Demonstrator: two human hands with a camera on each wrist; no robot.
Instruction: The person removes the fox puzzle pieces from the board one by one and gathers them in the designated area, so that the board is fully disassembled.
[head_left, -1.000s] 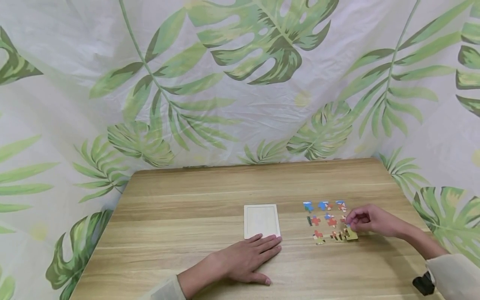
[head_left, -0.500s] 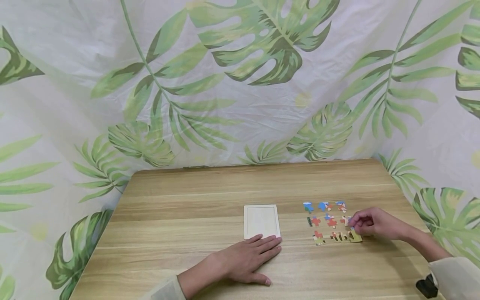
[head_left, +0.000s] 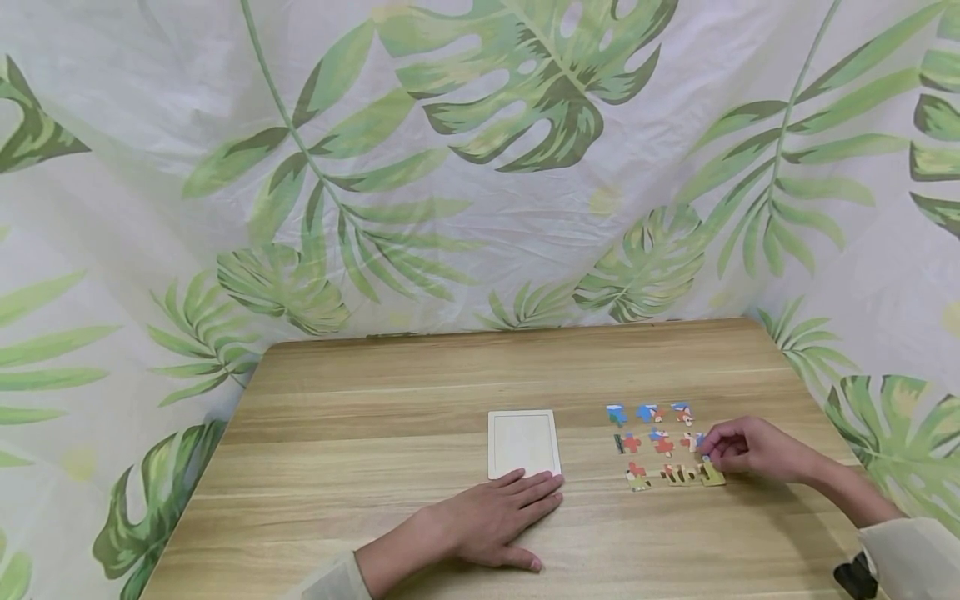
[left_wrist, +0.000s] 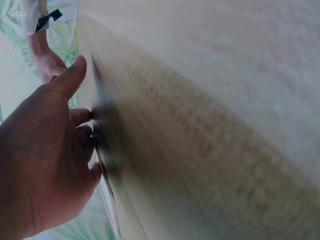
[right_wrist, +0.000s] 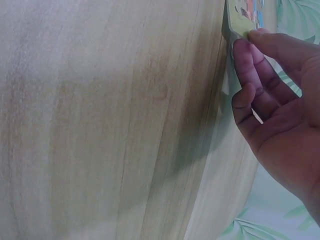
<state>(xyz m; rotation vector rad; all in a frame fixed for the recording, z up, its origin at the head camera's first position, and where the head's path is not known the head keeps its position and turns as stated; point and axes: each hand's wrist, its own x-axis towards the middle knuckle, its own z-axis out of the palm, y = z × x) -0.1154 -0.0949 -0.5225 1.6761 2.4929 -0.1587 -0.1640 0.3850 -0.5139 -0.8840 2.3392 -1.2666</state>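
Note:
My left hand (head_left: pixel 495 517) lies flat with straight fingers, its fingertips over the near edge of a pale wooden puzzle frame (head_left: pixel 522 442). In the left wrist view the left hand (left_wrist: pixel 50 155) shows from the thumb side, low over the wood. To the right, several colourful jigsaw pieces (head_left: pixel 663 444) lie spaced out in rows. At their near right corner, my right hand (head_left: pixel 757 450) pinches a yellow-green jigsaw piece (head_left: pixel 714 475) between thumb and curled fingers. The right wrist view shows the right hand (right_wrist: pixel 280 100) at that piece's corner, its contact partly hidden.
The wooden table (head_left: pixel 360 433) reaches back to a leaf-print cloth (head_left: pixel 450 208) hanging behind it. A small black object (head_left: pixel 855 577) sits by the right sleeve. The frame lies left of the pieces.
The right hand has shifted slightly right, and the yellow-green jigsaw piece has moved right with it, a little apart from the striped piece beside it. The left hand has stayed still.

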